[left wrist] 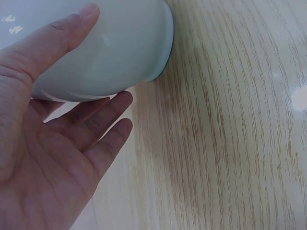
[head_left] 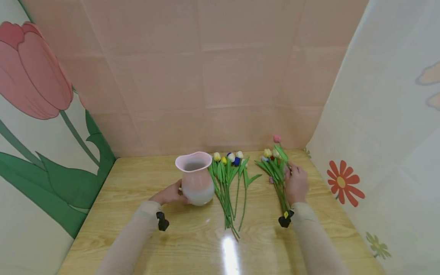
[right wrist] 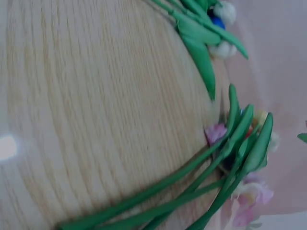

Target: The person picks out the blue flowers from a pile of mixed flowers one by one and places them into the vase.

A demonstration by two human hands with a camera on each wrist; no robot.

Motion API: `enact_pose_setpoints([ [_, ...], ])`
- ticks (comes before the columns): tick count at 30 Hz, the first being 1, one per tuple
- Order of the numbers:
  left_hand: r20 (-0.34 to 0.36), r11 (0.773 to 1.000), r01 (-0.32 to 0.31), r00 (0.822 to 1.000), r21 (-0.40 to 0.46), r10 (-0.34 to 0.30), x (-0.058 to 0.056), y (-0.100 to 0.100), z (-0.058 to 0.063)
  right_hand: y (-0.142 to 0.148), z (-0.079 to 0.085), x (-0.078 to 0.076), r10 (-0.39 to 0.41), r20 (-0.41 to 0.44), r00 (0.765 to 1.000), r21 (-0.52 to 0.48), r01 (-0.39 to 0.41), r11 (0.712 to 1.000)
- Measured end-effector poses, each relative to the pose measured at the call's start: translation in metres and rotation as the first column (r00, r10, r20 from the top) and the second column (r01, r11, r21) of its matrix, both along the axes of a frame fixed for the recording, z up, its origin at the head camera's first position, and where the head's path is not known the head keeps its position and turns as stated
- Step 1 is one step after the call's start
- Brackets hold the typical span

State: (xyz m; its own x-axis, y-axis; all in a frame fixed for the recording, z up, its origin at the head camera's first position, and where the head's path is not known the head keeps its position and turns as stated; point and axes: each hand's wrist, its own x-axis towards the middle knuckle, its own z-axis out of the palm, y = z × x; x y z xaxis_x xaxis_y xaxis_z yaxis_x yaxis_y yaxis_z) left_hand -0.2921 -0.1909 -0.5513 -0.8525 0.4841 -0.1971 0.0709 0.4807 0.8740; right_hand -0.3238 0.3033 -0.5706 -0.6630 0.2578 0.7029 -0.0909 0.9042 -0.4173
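My left hand [head_left: 173, 193] holds a pink-and-white vase [head_left: 197, 187] with a wavy rim at its lower left side. In the left wrist view, the thumb lies across the pale vase wall [left wrist: 115, 52], and the fingers [left wrist: 108, 115] reach along its other side. On the right, my right hand [head_left: 296, 185] pinches a pink tulip [head_left: 277, 138] by its green stem, its bloom above the others. Beneath it lies a bunch of artificial tulips [head_left: 275, 168] with cream, red and purple blooms. The right wrist view shows their green stems [right wrist: 168, 191] but not the hand.
Between the hands lies another bunch of tulips [head_left: 225, 179], white, yellow and blue, close beside the vase. The wooden table [head_left: 199, 244] meets a pink backdrop [head_left: 206, 95] behind and printed flower panels at both sides.
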Motion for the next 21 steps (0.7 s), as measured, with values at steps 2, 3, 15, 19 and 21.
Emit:
enact_pose_setpoints([
  [2,-0.003,1.000,0.005,1.000,0.002,-0.005,0.000,0.000,0.000,0.008,-0.005,-0.001,-0.029,0.018,0.999,-0.003,0.029,1.000],
  [3,-0.007,1.000,0.008,1.000,0.002,-0.008,0.000,0.000,0.000,0.012,-0.007,-0.001,-0.043,0.030,0.999,-0.002,0.043,0.999],
  [15,-0.049,1.000,0.011,0.999,-0.005,-0.011,0.002,0.001,0.000,0.032,-0.031,0.007,-0.108,0.316,0.943,0.100,0.080,0.992],
  [19,-0.041,1.000,0.013,0.999,0.009,-0.012,0.001,0.001,-0.002,0.035,-0.040,0.008,-0.113,0.396,0.911,0.140,0.062,0.988],
  [21,-0.032,1.000,0.011,0.999,0.019,-0.010,0.000,0.001,-0.002,0.036,-0.042,0.010,-0.109,0.422,0.900,0.147,0.051,0.988],
])
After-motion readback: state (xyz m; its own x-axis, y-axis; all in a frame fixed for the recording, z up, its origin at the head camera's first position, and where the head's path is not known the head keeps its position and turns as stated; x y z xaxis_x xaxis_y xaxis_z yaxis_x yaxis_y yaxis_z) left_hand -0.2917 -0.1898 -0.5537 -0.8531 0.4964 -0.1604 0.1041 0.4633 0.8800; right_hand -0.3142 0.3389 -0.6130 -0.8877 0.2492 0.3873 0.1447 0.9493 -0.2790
